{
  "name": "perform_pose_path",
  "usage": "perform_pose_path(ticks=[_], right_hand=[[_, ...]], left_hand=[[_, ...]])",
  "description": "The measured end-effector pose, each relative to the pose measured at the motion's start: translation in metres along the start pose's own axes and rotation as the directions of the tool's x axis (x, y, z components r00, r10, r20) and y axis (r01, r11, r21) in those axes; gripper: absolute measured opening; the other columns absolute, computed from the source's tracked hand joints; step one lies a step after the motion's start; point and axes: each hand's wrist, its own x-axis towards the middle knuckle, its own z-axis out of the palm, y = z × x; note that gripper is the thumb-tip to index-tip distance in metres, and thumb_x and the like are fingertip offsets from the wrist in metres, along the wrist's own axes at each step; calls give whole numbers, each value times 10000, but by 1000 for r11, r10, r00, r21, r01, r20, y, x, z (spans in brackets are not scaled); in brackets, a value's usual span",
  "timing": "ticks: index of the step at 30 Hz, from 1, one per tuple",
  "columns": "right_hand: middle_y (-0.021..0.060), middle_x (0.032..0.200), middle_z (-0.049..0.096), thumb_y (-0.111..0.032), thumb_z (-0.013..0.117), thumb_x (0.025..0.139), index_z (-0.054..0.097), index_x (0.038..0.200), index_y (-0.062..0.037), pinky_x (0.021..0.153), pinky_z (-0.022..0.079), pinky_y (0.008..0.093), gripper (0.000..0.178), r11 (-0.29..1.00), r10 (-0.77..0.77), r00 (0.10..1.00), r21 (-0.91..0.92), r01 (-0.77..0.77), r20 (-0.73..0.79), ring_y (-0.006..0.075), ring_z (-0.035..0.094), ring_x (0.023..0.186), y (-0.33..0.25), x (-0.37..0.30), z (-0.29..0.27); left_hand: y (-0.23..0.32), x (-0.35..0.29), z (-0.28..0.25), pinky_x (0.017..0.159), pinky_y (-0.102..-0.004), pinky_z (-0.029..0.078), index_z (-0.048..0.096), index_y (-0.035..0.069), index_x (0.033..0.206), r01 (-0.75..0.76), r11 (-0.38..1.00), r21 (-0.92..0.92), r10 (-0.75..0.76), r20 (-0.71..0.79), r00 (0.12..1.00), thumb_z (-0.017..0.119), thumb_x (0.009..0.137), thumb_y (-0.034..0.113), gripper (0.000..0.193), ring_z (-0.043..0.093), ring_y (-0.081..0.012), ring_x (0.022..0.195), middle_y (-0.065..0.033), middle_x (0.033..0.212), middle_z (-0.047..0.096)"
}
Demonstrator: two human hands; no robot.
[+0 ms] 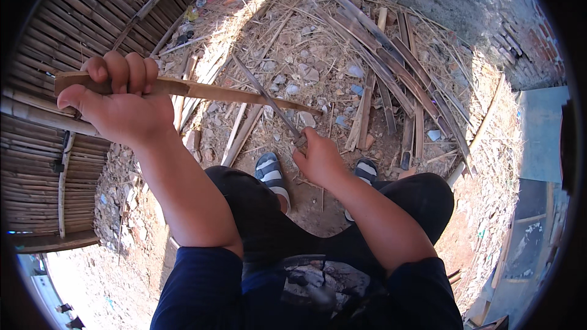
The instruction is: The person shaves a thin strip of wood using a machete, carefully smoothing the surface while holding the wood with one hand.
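Note:
My left hand (pixel 128 107) is raised at the left, its fingers wrapped round one end of a long split bamboo strip (pixel 223 93). The strip reaches rightward and slopes down to a thin far end. Low in the middle, my right hand (pixel 322 157) is closed round the handle of a knife (pixel 252 78). Its long, narrow blade points up and to the left. The blade crosses the strip toward the strip's far end; whether the two touch, I cannot tell. The handle is mostly hidden in my fist.
Split bamboo strips (pixel 406 73) lie heaped ahead to the right, on ground strewn with stones and straw. A bamboo-slat wall (pixel 43 91) stands close on the left. A rough brick wall (pixel 440 0) closes the back. My sandalled foot (pixel 267 170) is below the strip.

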Motion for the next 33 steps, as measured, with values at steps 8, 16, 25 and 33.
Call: perform_pose_path(ticks=[8,16,25,33], right_hand=[[191,663,645,-198,703,839,550,1148,28,619,511,461,413,966,-251,946,2,257,-205,385,664,648,-31,-8,-42],[235,800,659,-186,704,825,558,1109,33,698,509,447,387,980,23,999,-194,-31,-43,390,672,786,53,32,2],[273,886,666,-174,676,829,544,1134,52,767,508,511,402,987,76,997,141,-77,16,436,661,898,-30,1,-52],[253,841,675,-176,678,831,548,1158,38,752,530,495,412,997,58,996,-42,-61,-72,445,667,848,32,17,24]], left_hand=[[-1,1,-16,482,-254,204,446,158,798,-13,1000,-28,16,137,990,459,865,789,634,213,-80,494,49,585,277],[0,-7,-7,470,-261,214,457,156,811,72,974,-214,3,329,944,444,875,788,635,221,-87,489,41,579,289],[-7,-1,-11,471,-259,207,467,167,812,145,948,-285,-11,424,906,483,839,808,642,219,-80,488,45,597,304],[-3,-8,-2,491,-259,211,449,176,797,-10,1000,-25,14,153,988,520,810,812,640,246,-78,493,53,593,300]])
